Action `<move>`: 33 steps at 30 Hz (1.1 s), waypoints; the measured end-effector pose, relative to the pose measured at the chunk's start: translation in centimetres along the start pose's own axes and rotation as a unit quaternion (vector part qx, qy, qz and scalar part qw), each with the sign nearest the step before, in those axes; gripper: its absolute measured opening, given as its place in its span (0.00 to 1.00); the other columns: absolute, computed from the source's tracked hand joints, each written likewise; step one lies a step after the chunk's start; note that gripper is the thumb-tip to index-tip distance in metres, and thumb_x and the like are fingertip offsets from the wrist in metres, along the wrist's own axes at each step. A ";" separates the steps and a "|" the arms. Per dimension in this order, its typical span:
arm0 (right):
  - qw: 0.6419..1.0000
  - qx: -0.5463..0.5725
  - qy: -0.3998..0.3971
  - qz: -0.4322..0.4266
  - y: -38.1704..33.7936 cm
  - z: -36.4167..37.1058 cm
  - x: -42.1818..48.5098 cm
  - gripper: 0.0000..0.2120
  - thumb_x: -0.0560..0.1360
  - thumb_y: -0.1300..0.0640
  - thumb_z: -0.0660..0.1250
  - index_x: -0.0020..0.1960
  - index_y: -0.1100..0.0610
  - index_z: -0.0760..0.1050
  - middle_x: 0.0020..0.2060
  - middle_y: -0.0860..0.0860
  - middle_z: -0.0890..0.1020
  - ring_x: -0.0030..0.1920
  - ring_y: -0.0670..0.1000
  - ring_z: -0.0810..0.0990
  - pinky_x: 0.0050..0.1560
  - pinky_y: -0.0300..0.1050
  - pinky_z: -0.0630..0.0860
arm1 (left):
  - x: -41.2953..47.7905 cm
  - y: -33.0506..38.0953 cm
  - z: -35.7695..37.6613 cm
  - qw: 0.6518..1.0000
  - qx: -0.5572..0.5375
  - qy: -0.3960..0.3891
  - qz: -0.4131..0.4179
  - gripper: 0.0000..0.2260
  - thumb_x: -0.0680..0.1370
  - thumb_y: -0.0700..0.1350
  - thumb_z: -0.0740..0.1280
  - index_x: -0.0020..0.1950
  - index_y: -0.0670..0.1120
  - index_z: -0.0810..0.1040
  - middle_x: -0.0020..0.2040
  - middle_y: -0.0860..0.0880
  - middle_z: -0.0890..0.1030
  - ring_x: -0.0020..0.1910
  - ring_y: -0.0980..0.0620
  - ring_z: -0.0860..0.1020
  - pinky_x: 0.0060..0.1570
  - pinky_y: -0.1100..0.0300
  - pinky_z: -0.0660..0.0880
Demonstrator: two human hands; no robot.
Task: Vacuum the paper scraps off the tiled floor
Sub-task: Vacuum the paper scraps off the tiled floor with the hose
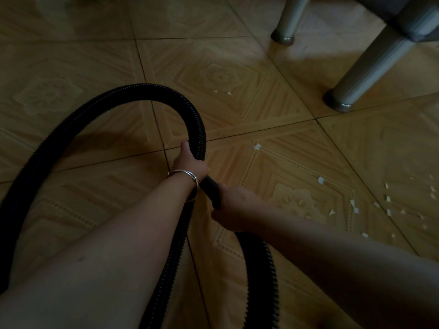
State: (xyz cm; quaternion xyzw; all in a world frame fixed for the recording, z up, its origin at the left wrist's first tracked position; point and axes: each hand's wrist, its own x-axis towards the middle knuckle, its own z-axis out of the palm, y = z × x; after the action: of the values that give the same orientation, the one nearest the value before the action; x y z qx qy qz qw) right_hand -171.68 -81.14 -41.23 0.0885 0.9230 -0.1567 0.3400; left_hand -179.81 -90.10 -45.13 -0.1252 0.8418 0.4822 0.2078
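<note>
The tiled floor [95, 55] is spreading under a black ribbed vacuum hose [142, 91] that is looping wide across it. Two metal legs [370, 67] are standing far right. The left hand [190, 162] is gripping the hose; the right hand [235, 210] is curling round its smooth cuff [211, 188]. Paper scraps [388, 198] are lying scattered right of both hands

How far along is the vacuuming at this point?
Done: nothing looks cleared yet. In hand: left hand and right hand grip the black hose; its nozzle is not visible. Left: paper scraps lie scattered on the tiled floor.
</note>
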 end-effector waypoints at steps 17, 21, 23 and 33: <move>0.997 -0.017 0.058 0.056 8.2 -8.6 6.1 0.24 0.76 0.50 0.65 0.69 0.57 0.65 0.57 0.56 0.74 0.50 0.55 0.75 0.39 0.43 0.70 | 2.4 1.5 2.2 0.997 0.065 0.046 0.014 0.29 0.74 0.36 0.65 0.71 0.47 0.57 0.56 0.44 0.73 0.53 0.44 0.73 0.48 0.59 0.69; 0.999 -0.001 0.047 -0.015 4.6 -8.6 8.8 0.23 0.77 0.52 0.65 0.69 0.56 0.66 0.54 0.56 0.76 0.50 0.55 0.77 0.41 0.45 0.72 | 3.3 1.8 1.3 0.995 0.041 0.086 0.007 0.28 0.74 0.37 0.67 0.69 0.44 0.58 0.54 0.47 0.69 0.56 0.45 0.73 0.52 0.58 0.68; 0.998 -0.010 0.048 -0.042 2.6 -8.7 10.3 0.20 0.76 0.54 0.66 0.67 0.57 0.68 0.50 0.55 0.75 0.45 0.54 0.75 0.38 0.44 0.72 | 3.9 2.1 0.9 0.995 0.030 0.091 -0.005 0.29 0.74 0.38 0.68 0.70 0.44 0.57 0.56 0.48 0.68 0.59 0.45 0.71 0.56 0.57 0.67; 0.994 -0.031 0.048 -0.088 -1.0 -10.0 14.4 0.23 0.76 0.54 0.67 0.69 0.58 0.67 0.50 0.55 0.75 0.49 0.55 0.76 0.44 0.43 0.73 | 6.4 3.9 0.9 0.997 0.024 0.079 -0.005 0.29 0.75 0.36 0.62 0.73 0.48 0.54 0.60 0.42 0.72 0.57 0.42 0.73 0.54 0.54 0.71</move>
State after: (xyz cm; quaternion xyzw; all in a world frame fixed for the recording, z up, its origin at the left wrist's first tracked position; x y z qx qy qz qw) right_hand -188.77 -77.78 -43.20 0.0032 0.9469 -0.1527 0.2830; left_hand -186.87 -87.37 -45.59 -0.1619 0.8664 0.4493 0.1456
